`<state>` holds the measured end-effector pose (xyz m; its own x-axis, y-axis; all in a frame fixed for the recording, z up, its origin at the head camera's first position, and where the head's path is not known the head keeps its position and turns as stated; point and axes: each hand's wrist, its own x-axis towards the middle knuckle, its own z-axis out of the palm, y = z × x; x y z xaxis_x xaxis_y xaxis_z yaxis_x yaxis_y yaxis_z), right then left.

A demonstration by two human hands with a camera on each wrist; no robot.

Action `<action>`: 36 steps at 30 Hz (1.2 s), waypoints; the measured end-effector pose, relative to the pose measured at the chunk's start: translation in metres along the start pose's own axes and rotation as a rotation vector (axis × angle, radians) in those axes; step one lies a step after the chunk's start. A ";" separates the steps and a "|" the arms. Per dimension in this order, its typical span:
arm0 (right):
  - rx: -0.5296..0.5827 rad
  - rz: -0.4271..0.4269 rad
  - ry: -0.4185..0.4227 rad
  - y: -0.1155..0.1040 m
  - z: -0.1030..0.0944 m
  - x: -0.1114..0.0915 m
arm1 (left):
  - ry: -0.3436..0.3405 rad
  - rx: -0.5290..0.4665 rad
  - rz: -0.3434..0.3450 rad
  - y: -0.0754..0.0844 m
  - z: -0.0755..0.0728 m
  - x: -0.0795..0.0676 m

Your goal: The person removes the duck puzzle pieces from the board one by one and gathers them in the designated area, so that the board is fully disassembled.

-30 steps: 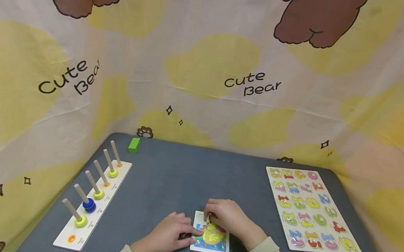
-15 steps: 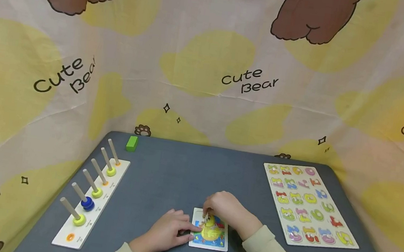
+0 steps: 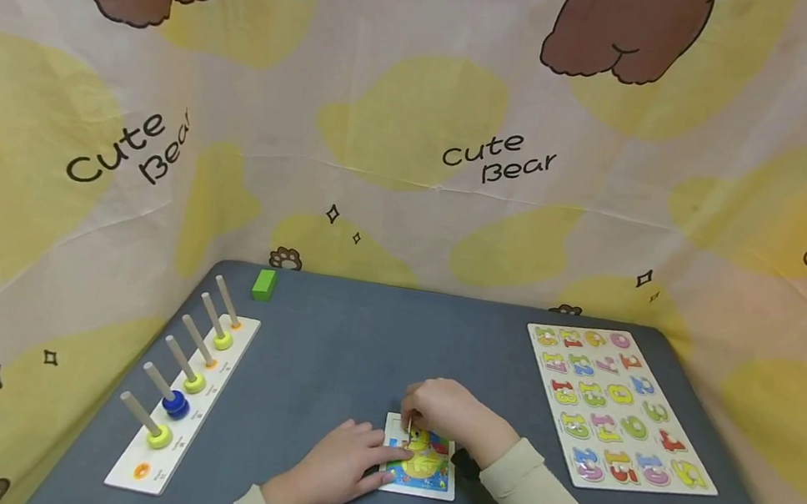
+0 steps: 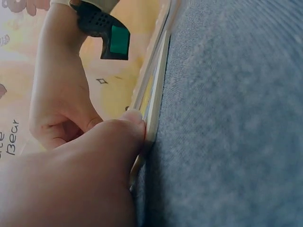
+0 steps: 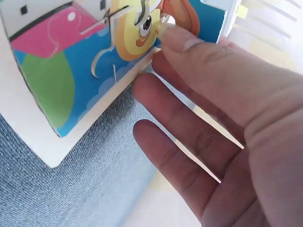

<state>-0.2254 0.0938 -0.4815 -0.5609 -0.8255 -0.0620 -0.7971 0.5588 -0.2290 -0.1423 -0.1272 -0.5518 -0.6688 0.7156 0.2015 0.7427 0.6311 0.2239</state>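
A small jigsaw puzzle [image 3: 427,475] with a yellow duck picture and a white border lies flat near the table's front. My right hand [image 3: 446,409] pinches a thin puzzle piece, tilted on edge, at its upper left; the fingers mostly hide it. In the right wrist view, the thumb of my right hand [image 5: 222,109] presses against the picture, and other fingers stretch out below the white border [image 5: 52,153]. My left hand [image 3: 341,465] rests at the puzzle's left side, index finger straight across the picture. In the left wrist view, its thumb [image 4: 130,125] touches the board's edge.
A white board with upright pegs [image 3: 204,396] bearing yellow and blue rings stands on the left. A green block [image 3: 263,285] lies at the back left. To the right lies a board of colourful shaped pieces [image 3: 618,413]. A printed cloth [image 3: 392,225] hangs behind the table.
My right hand has shifted slightly up and left over the puzzle's top, still pinching the piece. My left index finger reaches a little further onto the picture than half a second ago.
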 end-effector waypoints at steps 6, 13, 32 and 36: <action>0.208 0.053 -0.036 0.008 -0.003 -0.005 | -0.029 -0.008 -0.012 0.001 0.000 0.001; 0.203 0.037 0.006 0.012 0.006 -0.008 | -0.030 0.097 -0.017 0.011 -0.002 0.005; 0.114 0.037 0.013 0.004 0.007 -0.008 | -0.082 0.357 -0.312 0.062 0.003 0.020; 0.127 0.018 0.013 0.006 0.007 -0.007 | -0.031 0.348 -0.330 0.061 0.004 0.022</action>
<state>-0.2251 0.1022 -0.4893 -0.5785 -0.8138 -0.0550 -0.7523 0.5584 -0.3496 -0.1117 -0.0719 -0.5380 -0.8732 0.4655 0.1442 0.4614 0.8850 -0.0626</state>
